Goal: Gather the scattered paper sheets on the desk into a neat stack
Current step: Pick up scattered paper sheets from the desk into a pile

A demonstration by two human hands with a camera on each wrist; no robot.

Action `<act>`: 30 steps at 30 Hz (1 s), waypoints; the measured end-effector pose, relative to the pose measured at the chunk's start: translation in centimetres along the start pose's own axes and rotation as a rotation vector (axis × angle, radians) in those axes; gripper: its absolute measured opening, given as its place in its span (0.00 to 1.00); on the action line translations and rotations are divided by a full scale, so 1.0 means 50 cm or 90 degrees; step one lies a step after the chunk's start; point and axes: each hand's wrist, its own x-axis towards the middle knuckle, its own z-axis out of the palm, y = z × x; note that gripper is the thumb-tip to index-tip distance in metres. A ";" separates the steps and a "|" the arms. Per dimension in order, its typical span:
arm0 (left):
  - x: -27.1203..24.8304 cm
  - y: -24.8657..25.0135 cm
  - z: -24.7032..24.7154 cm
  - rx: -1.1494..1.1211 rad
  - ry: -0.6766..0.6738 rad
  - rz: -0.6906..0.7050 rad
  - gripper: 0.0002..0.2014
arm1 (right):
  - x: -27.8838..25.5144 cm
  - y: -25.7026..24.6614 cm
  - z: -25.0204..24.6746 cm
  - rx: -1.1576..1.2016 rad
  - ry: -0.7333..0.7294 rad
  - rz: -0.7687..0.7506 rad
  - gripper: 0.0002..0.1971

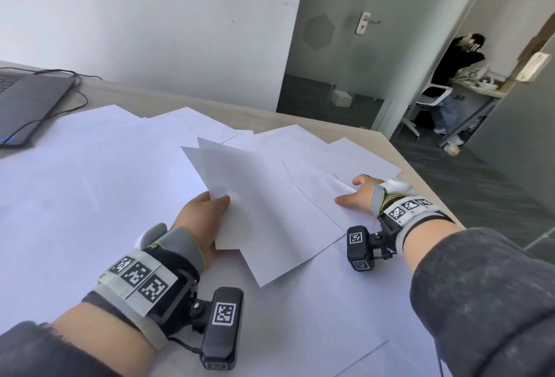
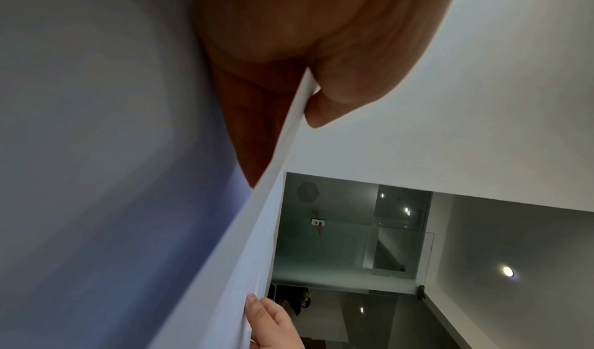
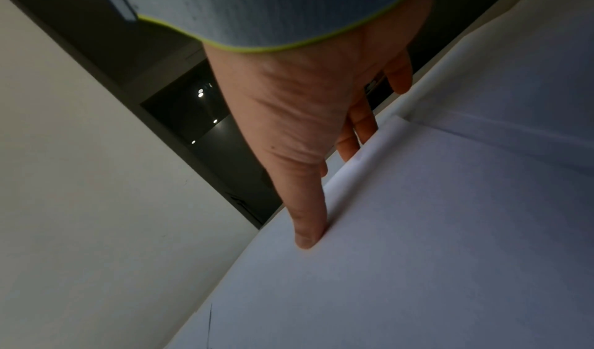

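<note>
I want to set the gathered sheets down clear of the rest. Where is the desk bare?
Bare desk shows only in a far strip between the laptop and scattered sheets, and along the right edge. Elsewhere, paper covers it.

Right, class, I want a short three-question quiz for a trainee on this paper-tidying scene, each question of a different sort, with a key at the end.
1. True or false: the left hand holds a few sheets lifted off the desk.
2. Multiple choice: where is the laptop? A) at the far left of the desk B) beside the right hand C) under the papers.
3. Fill the gap: the right hand's thumb presses on a ____ near the desk's right edge.

Key: 1 true; 2 A; 3 sheet of paper.
</note>
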 end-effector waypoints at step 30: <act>-0.027 0.003 0.013 -0.012 -0.128 -0.055 0.22 | -0.165 0.045 0.017 0.697 -0.139 0.090 0.07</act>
